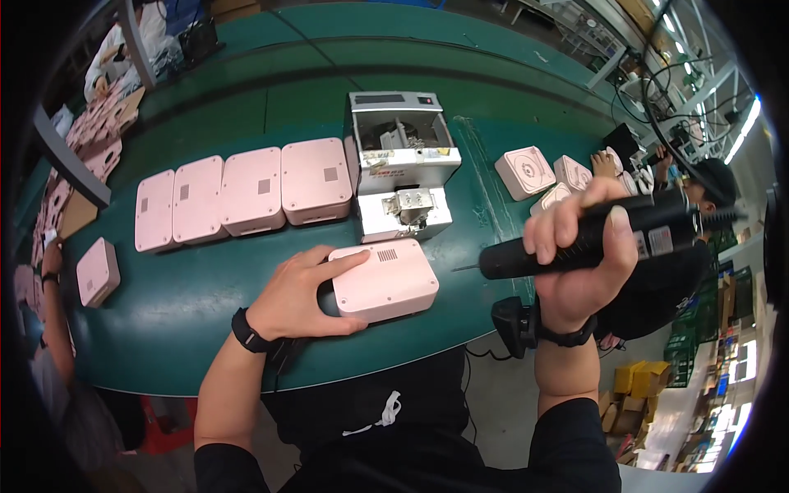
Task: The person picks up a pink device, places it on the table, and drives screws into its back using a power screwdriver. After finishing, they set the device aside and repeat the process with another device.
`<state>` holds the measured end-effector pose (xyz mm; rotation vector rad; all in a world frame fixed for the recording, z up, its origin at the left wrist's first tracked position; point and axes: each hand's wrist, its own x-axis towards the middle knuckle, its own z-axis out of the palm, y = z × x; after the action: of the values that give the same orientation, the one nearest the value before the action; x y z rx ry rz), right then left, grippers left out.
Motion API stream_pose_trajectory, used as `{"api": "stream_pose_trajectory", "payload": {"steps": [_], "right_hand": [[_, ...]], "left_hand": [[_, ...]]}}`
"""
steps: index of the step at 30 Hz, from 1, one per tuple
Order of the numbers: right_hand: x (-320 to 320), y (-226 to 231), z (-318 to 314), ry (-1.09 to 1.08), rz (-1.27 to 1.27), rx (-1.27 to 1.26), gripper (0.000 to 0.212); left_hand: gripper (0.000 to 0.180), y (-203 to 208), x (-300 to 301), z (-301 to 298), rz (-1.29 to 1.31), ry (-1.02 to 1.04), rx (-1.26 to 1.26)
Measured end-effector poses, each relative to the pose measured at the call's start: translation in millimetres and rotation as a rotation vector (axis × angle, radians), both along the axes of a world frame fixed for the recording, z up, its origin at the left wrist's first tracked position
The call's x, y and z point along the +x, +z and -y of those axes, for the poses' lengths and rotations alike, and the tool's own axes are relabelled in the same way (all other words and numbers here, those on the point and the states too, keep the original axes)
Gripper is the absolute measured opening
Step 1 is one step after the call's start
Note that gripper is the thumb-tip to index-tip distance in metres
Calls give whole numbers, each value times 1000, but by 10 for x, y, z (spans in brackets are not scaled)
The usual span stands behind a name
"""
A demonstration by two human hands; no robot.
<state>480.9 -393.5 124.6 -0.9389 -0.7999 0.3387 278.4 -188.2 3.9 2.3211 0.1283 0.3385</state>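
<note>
My left hand [300,296] grips the left end of a pink plastic housing [393,283], thumb along its near side and fingers over its top. The housing lies flat on the green table, with a small vent grille and screw holes facing up. In my right hand [588,251] is a black electric screwdriver [542,251], held above the table. Its thin bit points left toward the housing without touching it. Just behind the housing stands a grey and white screw feeder [403,156].
Several pink housings [251,189] stand in a row left of the feeder; another housing [98,273] lies at far left. Round-patterned pink parts [526,172] are at right, near a co-worker's hand [605,164]. Another person's arm [53,304] reaches in at the left edge.
</note>
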Motion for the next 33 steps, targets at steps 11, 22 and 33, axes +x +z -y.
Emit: {"api": "stream_pose_trajectory", "payload": {"steps": [11,22,33], "right_hand": [[-39,-1131,1075,-338,-40,52,30],[-122,-1290,1238,-277,-170,280,36],[-220,-1424,1361,-271,-66,283,41]], "left_hand": [[68,-76,338,419,-314,-15,-1121],[96,-159,1941,1145,-768,-98,-1620],[99,-335,2942,2114,-921,-382,-1570]]}}
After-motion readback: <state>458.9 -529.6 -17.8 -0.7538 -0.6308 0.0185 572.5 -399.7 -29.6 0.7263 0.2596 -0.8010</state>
